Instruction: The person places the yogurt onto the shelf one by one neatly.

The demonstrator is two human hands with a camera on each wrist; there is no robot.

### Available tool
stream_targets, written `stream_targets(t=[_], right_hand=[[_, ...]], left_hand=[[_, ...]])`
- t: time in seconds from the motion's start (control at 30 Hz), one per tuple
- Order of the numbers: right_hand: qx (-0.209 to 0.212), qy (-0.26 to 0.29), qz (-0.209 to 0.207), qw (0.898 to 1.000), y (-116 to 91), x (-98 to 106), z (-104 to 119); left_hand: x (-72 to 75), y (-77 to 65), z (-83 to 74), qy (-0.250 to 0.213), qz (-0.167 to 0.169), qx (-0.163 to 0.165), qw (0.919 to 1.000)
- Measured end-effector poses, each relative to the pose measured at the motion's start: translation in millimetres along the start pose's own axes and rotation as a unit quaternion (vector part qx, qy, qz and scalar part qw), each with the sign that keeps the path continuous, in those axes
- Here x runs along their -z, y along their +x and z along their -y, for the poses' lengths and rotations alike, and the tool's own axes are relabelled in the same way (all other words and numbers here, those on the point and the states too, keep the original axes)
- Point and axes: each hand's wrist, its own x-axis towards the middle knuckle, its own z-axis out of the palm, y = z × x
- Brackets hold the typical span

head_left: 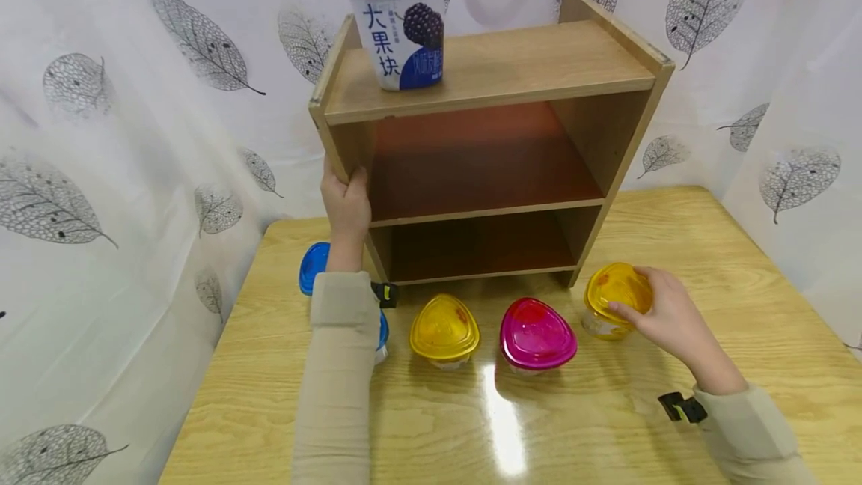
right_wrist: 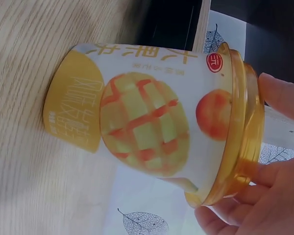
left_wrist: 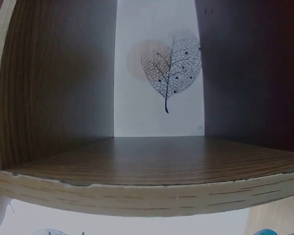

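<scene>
My left hand [head_left: 348,204] grips the left side panel of a small wooden shelf [head_left: 512,58], its thumb at the front edge. In the left wrist view the shelf's inside fills most of the picture, with only a sliver of that hand at the left edge. To the right of the shelf, my right hand [head_left: 673,320] holds a yogurt cup with a yellow lid [head_left: 614,290] by the lid, thumb on one side and fingers on the other. Mango pictures show on this cup's wall [right_wrist: 147,122] in the right wrist view, its base at the tabletop.
A blue-lidded yogurt cup [head_left: 414,28] stands on the shelf's top board. In front of the shelf are another yellow-lidded cup [head_left: 444,328] and a magenta-lidded cup [head_left: 537,335]. Two blue-lidded cups, one at the left [head_left: 313,266], are partly hidden by my left arm. Leaf-patterned curtains surround the table [head_left: 249,395].
</scene>
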Motion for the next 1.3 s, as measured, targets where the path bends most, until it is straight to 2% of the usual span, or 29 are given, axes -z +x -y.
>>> stream_targets(t=[0.07,0.2,0.37,0.43,0.57,0.73,0.87,0.97,1.07,1.3], right_hand=[[0.002,0.006,0.005,1.0,0,0,0],[-0.009,0.028,0.006,1.0,-3,2,-1],[-0.031,0.089,-0.012,0.995,-12,2,-10],[-0.034,0.127,-0.016,0.991,-15,0,-15],[-0.029,0.206,-0.01,0.978,-22,-7,-29],[-0.027,0.267,0.026,0.963,-26,-18,-46],[-0.032,0.284,0.061,0.956,-28,-25,-55],[-0.035,0.282,0.073,0.956,-29,-29,-59],[-0.032,0.278,0.069,0.958,-27,-34,-62],[-0.01,0.299,0.052,0.953,-23,-43,-64]], left_hand=[[-0.8,-2.3,-7.7,0.002,0.0,0.0,1.0],[-1.7,-2.1,-8.9,-0.001,0.003,0.0,1.0],[-2.1,5.0,7.7,-0.008,0.002,-0.001,1.0],[-1.7,7.9,14.9,-0.004,-0.001,-0.004,1.0],[-1.2,9.4,18.4,0.003,-0.007,-0.018,0.9998],[0.6,10.6,18.2,-0.002,-0.013,-0.027,0.9995],[1.6,10.4,18.2,0.006,-0.015,-0.022,0.9996],[1.3,10.1,18.0,0.011,-0.015,-0.018,0.9997],[0.7,9.9,17.6,0.01,-0.012,-0.015,0.9998],[0.7,6.8,19.4,0.003,-0.008,0.0,1.0]])
